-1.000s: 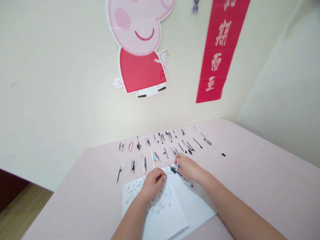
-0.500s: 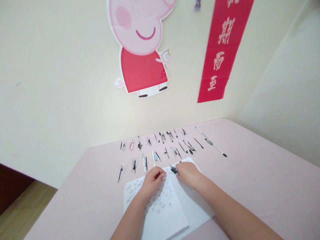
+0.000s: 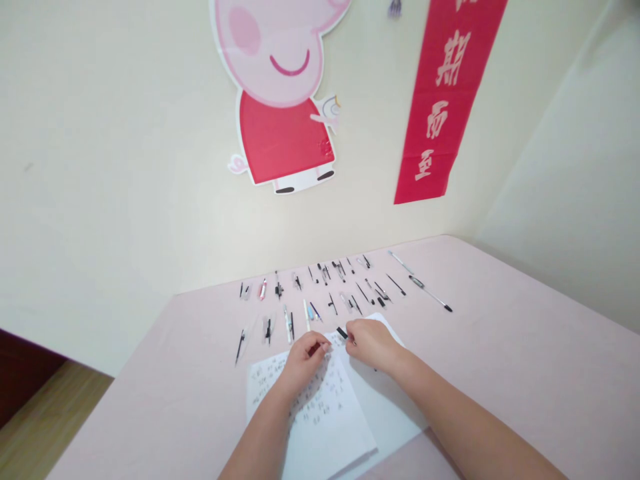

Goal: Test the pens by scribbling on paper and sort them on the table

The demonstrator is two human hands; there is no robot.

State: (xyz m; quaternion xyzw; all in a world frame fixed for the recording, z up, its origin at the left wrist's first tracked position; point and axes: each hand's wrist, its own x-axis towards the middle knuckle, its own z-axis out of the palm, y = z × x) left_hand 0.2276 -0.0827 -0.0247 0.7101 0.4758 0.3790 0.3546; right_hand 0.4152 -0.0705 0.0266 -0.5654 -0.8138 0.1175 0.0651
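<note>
My right hand [image 3: 373,343] is closed around a pen, whose dark end [image 3: 342,332] sticks out to the left of the fingers; the rest is hidden in the hand. To its left my left hand [image 3: 305,360] rests over the written page, thumb and fingers curled together; whatever is between the fingertips is too small to make out. Beneath both hands lies an open notebook [image 3: 320,453]. Handwriting covers the upper part of its left page, while the right page [image 3: 393,407] is mostly white.
Several pens, refills and caps lie in rows beyond the notebook, among them a red-and-white pen [image 3: 263,289]. A long clear pen [image 3: 431,294] is at the right. The pink tabletop [image 3: 505,360] meets a wall with a pig cutout [image 3: 287,140] and a red banner [image 3: 445,100].
The pen in my right hand has turned, with its dark end now pointing up and left. That hand has shifted slightly left; my left hand has barely moved.
</note>
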